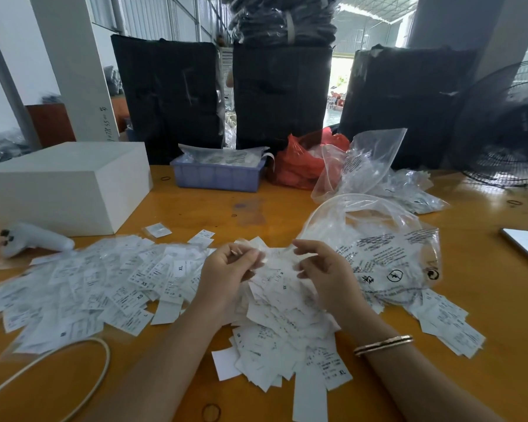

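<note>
Orange wooden table (214, 208) in a warehouse, heaped w/ small white paper size labels (287, 315). Just left of clear printed plastic bag (390, 257), left hand (226, 269) & right hand (320, 269) each pinch a few labels above the heap. Best to fan them w/ thumbs and read each size before sorting.

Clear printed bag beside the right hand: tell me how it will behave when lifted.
The bag will probably flop and sag: its film is thin and crumpled. It looks very light, likely easy to slide on the glossy table.
</note>
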The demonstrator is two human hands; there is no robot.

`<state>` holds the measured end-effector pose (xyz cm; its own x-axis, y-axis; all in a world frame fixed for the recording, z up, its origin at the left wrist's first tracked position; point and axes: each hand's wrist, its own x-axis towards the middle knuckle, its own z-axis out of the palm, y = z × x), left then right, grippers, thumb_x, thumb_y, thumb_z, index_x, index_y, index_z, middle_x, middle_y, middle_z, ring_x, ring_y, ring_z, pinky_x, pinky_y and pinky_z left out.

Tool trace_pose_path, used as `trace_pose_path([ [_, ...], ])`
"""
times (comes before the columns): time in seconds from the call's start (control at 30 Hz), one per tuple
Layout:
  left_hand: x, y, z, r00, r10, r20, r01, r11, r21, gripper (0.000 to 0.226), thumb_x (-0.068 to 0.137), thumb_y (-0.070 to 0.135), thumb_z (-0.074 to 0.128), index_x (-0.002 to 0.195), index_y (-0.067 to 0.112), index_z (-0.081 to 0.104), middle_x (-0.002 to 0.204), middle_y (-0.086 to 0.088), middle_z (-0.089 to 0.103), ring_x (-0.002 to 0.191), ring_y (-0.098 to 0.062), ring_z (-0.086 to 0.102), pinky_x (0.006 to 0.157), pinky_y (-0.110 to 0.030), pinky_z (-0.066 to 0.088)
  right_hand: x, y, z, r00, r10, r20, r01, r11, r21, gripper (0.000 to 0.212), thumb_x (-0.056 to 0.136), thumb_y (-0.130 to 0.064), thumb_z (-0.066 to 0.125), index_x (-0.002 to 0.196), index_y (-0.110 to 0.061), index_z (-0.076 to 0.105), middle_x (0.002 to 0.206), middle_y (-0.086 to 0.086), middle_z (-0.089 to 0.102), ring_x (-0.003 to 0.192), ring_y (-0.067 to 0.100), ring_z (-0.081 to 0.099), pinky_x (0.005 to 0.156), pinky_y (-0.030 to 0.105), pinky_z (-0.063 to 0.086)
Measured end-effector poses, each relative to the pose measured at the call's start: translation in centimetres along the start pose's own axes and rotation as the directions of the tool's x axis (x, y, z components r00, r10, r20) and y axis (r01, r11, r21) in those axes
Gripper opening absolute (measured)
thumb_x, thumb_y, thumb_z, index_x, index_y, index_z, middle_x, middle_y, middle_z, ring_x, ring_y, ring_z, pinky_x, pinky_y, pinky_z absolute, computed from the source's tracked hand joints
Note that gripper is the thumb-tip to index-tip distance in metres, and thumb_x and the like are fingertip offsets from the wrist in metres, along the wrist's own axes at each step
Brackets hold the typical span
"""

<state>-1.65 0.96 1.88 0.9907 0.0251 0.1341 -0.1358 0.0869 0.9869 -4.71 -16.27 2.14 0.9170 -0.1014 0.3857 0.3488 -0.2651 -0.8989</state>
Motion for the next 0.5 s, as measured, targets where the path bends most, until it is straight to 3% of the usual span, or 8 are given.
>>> trace_pose_path([
  [0.03,0.1,0.1,-0.1,1.000,0.011,-0.019,-0.011,1.000,-0.006,0.003,0.087,0.013,0.066,0.088,0.011,0.065,0.078,0.006,0.074,0.074,-0.005,0.070,0.058,-0.012,0.050,0.2,0.0,-0.3,0.999,0.013,-0.037,-0.012,0.999,0.037,0.053,0.090,0.014,0.040,0.096,-0.033,0.063,0.093,-0.006,0.065,0.068,0.001,0.061,0.064,0.017,0.052],
  [0.17,0.1,0.3,-0.3,0.991,0.079,-0.106,-0.074,0.996,0.050,0.005,0.084,0.015,0.070,0.082,0.016,0.065,0.074,0.012,0.072,0.069,0.001,0.067,0.055,-0.007,0.046,0.5,-0.3,-1.9,0.988,-0.003,-0.156,0.010,0.999,0.039,0.053,0.084,0.018,0.035,0.077,-0.023,0.068,0.074,-0.002,0.063,0.051,-0.002,0.044,0.047,0.011,0.034],
  [0.27,0.2,0.1,-0.4,0.983,0.134,-0.125,-0.115,0.982,0.148,0.005,0.083,0.020,0.071,0.083,0.024,0.068,0.076,0.009,0.072,0.074,-0.003,0.067,0.060,-0.010,0.048,0.4,-0.7,-2.2,0.995,-0.080,-0.059,0.067,0.979,-0.193,0.039,0.089,0.004,0.044,0.075,-0.023,0.068,0.068,-0.007,0.060,0.047,-0.002,0.044,0.044,0.010,0.030],
  [0.3,0.2,0.0,-0.4,0.981,0.151,-0.120,-0.127,0.974,0.186,0.005,0.083,0.023,0.072,0.083,0.026,0.069,0.079,0.006,0.072,0.077,-0.006,0.066,0.064,-0.013,0.050,0.4,-0.8,-2.1,0.994,-0.108,0.024,0.109,0.920,-0.377,0.029,0.092,-0.007,0.048,0.081,-0.025,0.068,0.072,-0.011,0.060,0.055,-0.003,0.049,0.048,0.010,0.033],
  [0.37,0.2,-0.1,-0.5,0.977,0.190,-0.096,-0.160,0.954,0.255,0.003,0.082,0.026,0.072,0.083,0.028,0.070,0.082,0.005,0.071,0.081,-0.009,0.065,0.071,-0.022,0.053,0.5,-0.6,-1.7,0.978,-0.081,0.190,0.192,0.693,-0.695,0.020,0.094,-0.031,0.051,0.101,-0.028,0.069,0.086,-0.015,0.058,0.080,0.000,0.050,0.063,0.016,0.038],
  [0.43,0.0,-0.1,-0.5,0.970,0.231,-0.078,-0.197,0.931,0.306,0.007,0.083,0.028,0.071,0.080,0.034,0.069,0.078,0.010,0.068,0.077,-0.003,0.063,0.069,-0.020,0.052,0.5,-0.5,-1.4,0.964,0.025,0.264,0.206,0.558,-0.804,0.032,0.092,-0.046,0.049,0.118,-0.032,0.062,0.097,-0.014,0.051,0.095,0.005,0.043,0.072,0.020,0.034],
  [0.5,-0.1,0.0,-0.5,0.963,0.261,-0.068,-0.223,0.912,0.344,0.013,0.085,0.028,0.068,0.076,0.037,0.067,0.073,0.013,0.066,0.070,0.005,0.059,0.064,-0.017,0.048,0.6,-0.4,-1.2,0.948,0.103,0.303,0.209,0.519,-0.829,0.042,0.090,-0.054,0.048,0.125,-0.032,0.057,0.108,-0.011,0.048,0.101,0.008,0.039,0.080,0.022,0.031],
])
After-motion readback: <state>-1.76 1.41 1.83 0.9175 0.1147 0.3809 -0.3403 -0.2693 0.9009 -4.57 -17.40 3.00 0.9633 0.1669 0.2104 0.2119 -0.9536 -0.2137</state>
